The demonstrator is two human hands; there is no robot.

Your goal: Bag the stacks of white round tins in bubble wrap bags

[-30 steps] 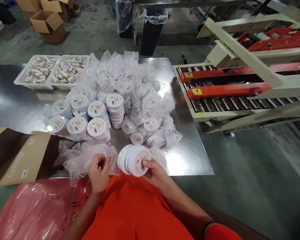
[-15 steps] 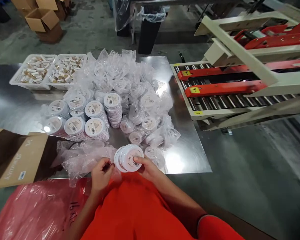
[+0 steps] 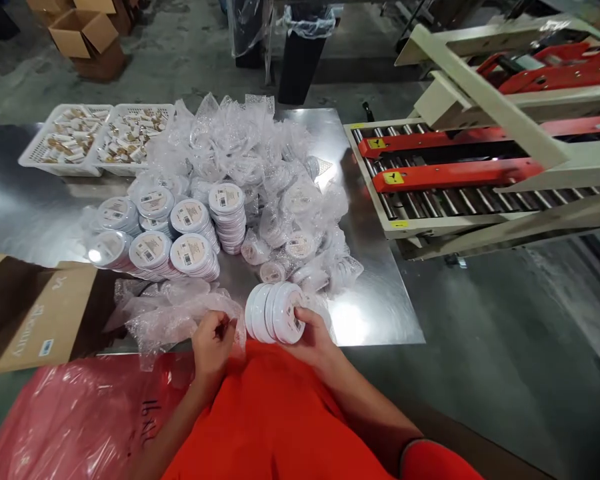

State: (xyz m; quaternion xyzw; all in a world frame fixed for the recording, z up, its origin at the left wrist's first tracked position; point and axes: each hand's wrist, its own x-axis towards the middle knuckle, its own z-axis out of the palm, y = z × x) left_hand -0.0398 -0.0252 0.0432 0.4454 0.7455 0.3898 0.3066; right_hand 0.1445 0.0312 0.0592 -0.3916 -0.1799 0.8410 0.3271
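My right hand (image 3: 317, 339) grips a short stack of round white labelled discs (image 3: 275, 313), tipped on its side, the thumb on the label of the end disc. To its left, my left hand (image 3: 214, 343) is closed in a pinch on the edge of a clear bubble wrap bag (image 3: 239, 327). More flattened bubble wrap (image 3: 177, 310) lies on the table left of that hand. Beyond my hands stand several neat stacks of the same discs (image 3: 190, 253), labels up. A heap of bubble-wrapped discs (image 3: 240, 147) spreads behind and to the right.
Two white baskets (image 3: 33, 155) of small white-and-gold pieces stand at the back left of the metal table (image 3: 380, 287). An open carton (image 3: 55, 313) is at the left, above a pink plastic bag (image 3: 90, 413). A roller conveyor machine (image 3: 445, 200) stands at the right.
The discs in my right hand have moved right and tipped onto their side, showing the stack's edges. My left hand has shifted slightly right with the bubble wrap at its fingertips.
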